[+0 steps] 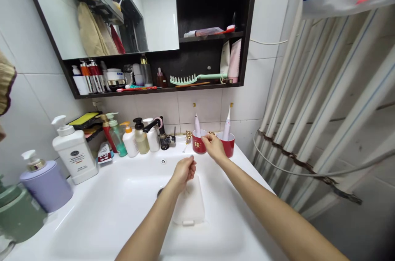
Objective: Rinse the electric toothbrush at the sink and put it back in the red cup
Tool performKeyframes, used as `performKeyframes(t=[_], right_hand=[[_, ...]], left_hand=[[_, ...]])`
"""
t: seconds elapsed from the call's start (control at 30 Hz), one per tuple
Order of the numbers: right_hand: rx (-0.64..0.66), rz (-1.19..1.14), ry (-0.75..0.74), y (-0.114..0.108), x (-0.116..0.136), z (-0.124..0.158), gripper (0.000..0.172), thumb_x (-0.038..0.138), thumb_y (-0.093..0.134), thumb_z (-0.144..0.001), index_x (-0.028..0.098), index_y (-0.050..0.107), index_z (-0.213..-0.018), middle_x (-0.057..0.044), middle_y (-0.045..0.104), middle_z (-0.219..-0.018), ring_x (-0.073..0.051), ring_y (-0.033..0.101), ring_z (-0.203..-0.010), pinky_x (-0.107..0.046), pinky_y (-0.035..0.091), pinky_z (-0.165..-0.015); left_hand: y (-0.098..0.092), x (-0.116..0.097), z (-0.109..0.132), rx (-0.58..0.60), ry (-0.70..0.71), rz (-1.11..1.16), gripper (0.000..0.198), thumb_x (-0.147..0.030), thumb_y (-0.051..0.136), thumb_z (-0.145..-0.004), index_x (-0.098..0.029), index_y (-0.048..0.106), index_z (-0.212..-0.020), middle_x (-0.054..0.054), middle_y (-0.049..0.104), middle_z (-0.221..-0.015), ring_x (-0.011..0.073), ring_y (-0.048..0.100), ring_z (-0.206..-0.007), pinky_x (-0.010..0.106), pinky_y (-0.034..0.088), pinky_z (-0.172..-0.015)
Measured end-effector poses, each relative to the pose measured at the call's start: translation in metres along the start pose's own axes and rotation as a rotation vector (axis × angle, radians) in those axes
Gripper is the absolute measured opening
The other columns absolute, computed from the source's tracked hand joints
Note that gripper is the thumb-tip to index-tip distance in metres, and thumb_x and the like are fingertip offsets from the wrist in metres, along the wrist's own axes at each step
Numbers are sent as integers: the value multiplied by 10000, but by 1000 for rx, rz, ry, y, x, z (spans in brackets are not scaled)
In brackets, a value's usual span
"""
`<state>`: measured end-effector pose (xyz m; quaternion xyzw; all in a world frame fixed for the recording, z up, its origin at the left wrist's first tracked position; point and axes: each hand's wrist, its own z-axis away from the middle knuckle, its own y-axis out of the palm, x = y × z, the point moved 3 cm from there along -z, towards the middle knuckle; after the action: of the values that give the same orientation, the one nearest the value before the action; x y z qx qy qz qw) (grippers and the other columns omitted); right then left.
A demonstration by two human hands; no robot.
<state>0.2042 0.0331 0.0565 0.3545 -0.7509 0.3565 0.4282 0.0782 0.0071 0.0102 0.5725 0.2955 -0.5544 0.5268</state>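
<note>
My right hand (214, 147) reaches to the back rim of the sink, its fingers pinched at the right side of a red cup (198, 146) with a gold mark. Whatever lies between those fingertips is too small to make out. A pale electric toothbrush (197, 123) stands in this cup. Just right of my hand is a second red cup (228, 148) holding another pale toothbrush (227, 128). My left hand (184, 170) hovers over the basin with fingers curled; what they hold, if anything, is hidden. Beneath it a white lidded box (190, 203) lies in the sink (123, 211).
A black faucet (162, 135) stands at the sink's back, with several pump bottles (131, 142) left of it. More large bottles (75, 154) line the left rim. A dark cabinet shelf (132, 91) hangs above. White pipes (311, 100) run down the right side.
</note>
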Motion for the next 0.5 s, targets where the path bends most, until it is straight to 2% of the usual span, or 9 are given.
performKeyframes(t=[0.07, 0.13, 0.2, 0.3, 0.4, 0.5], right_hand=[[-62, 92, -43, 5, -10, -10, 175, 321, 493, -569, 171, 515, -656, -34, 512, -695, -157, 469, -657, -296, 359, -628], [-109, 171, -82, 5, -17, -17, 218, 284, 469, -585, 161, 523, -757, -64, 499, -810, -183, 458, -759, -325, 338, -707], [-150, 242, -120, -1, -22, -19, 244, 258, 430, -616, 154, 512, -821, -82, 475, -881, -200, 423, -853, -339, 311, -763], [-187, 334, -175, -16, -27, -18, 261, 219, 395, -645, 147, 487, -878, -97, 431, -971, -208, 345, -967, -347, 250, -838], [-121, 399, -226, -19, -28, -15, 271, 194, 380, -664, 164, 468, -919, -79, 442, -973, -183, 371, -950, -313, 276, -831], [0, 448, -246, -3, -28, -17, 290, 211, 438, -641, 205, 475, -929, -59, 445, -1002, -186, 406, -924, -293, 338, -762]], left_hand=[[-16, 20, -3, -25, -49, -38, 284, -415, 487, -580, -138, 427, -598, -61, 401, -405, 23, 328, -330, 165, 190, -365], [-27, 34, -5, -42, -85, -75, 250, -380, 482, -588, -137, 426, -599, -58, 413, -424, 23, 335, -340, 166, 205, -373], [-33, 39, -6, -45, -99, -109, 226, -358, 474, -595, -136, 428, -600, -54, 425, -440, 22, 337, -346, 169, 220, -381], [-31, 38, -6, -34, -84, -144, 199, -332, 465, -602, -135, 437, -604, -47, 441, -464, 26, 354, -366, 171, 243, -394], [-24, 36, -5, -11, -79, -187, 179, -310, 475, -596, -133, 447, -606, -35, 460, -487, 34, 385, -396, 171, 261, -407], [-19, 39, -3, 16, -92, -218, 174, -304, 483, -587, -133, 454, -607, -29, 471, -492, 39, 397, -405, 172, 269, -410]])
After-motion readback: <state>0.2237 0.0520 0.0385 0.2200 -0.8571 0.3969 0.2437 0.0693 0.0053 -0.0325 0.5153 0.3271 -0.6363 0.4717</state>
